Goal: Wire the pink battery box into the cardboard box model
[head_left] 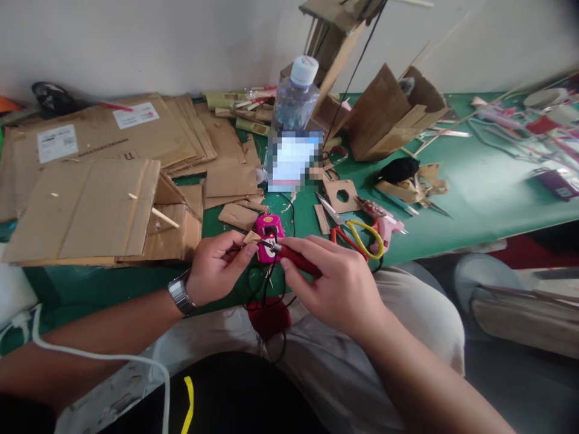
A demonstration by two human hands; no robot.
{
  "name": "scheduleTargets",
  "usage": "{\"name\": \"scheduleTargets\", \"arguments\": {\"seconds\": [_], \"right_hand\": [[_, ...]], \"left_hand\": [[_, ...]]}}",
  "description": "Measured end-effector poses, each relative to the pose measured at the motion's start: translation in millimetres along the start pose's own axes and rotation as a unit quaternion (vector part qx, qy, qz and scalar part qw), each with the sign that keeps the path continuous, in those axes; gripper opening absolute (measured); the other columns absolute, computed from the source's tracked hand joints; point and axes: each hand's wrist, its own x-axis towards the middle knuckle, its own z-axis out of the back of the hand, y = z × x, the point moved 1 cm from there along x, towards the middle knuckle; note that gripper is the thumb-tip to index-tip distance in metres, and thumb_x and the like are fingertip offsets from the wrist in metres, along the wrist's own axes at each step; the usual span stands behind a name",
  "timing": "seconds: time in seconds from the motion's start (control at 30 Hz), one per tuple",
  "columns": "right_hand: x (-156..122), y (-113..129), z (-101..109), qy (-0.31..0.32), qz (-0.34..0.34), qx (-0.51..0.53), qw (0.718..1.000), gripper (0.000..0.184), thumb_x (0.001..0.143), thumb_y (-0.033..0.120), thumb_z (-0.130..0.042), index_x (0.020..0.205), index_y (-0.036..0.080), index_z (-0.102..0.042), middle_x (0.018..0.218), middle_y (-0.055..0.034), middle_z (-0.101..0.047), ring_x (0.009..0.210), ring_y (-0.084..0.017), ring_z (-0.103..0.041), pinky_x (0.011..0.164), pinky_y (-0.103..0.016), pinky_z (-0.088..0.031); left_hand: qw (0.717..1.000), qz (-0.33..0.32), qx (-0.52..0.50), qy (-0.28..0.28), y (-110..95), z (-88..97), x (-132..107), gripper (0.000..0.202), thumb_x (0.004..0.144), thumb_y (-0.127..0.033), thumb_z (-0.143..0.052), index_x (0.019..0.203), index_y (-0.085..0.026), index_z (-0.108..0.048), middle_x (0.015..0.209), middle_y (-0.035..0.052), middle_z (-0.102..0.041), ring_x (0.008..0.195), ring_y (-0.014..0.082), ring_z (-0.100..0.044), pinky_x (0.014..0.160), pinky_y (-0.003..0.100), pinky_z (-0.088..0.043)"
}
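My left hand, with a metal watch on the wrist, is closed in a pinch on a small cardboard piece at the table's front edge. My right hand is wrapped round a red-handled tool whose metal tip touches that piece. Just behind the tip lies a small pink device with black wires hanging down toward my lap.
The green table bears flattened cardboard sheets at left, a plastic water bottle, yellow-handled scissors, a pink glue gun, a cardboard structure and sticks. Clutter fills the far right.
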Motion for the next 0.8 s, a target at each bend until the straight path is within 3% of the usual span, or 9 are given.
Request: {"name": "scheduleTargets", "arguments": {"seconds": [0.3,0.53,0.8], "right_hand": [[-3.1,-0.4,-3.2,-0.022,0.033,-0.055,0.998,0.027,0.098,0.024,-0.063,0.116,0.017,-0.081,0.085,-0.0033,-0.078,0.068,-0.015,-0.073,0.058,-0.026,-0.052],[-4.6,1.4,-4.1,-0.028,0.049,-0.09,0.994,0.025,0.099,0.024,-0.061,0.112,0.018,-0.081,0.082,-0.0032,-0.076,0.067,-0.016,-0.072,0.055,-0.028,-0.049],[-5.8,3.0,-6.3,-0.026,0.061,-0.129,0.99,0.023,0.099,0.024,-0.062,0.114,0.019,-0.08,0.086,-0.0038,-0.077,0.071,-0.016,-0.073,0.056,-0.028,-0.049]], "left_hand": [[0.991,-0.083,0.101,-0.012,-5.9,0.5,1.1,0.026,0.1,-0.028,-0.067,0.076,-0.018,-0.064,0.055,-0.0061,-0.057,0.046,0.0051,-0.043,0.046,0.019,-0.031],[0.983,-0.114,0.145,-0.011,-2.7,0.5,-0.7,0.024,0.1,-0.026,-0.067,0.078,-0.018,-0.063,0.055,-0.0063,-0.055,0.047,0.0058,-0.044,0.049,0.02,-0.032],[0.982,-0.105,0.155,-0.002,-3.0,-1.1,-1.0,0.026,0.102,-0.028,-0.063,0.079,-0.018,-0.064,0.057,-0.0051,-0.056,0.048,0.0073,-0.046,0.049,0.022,-0.032]]}}
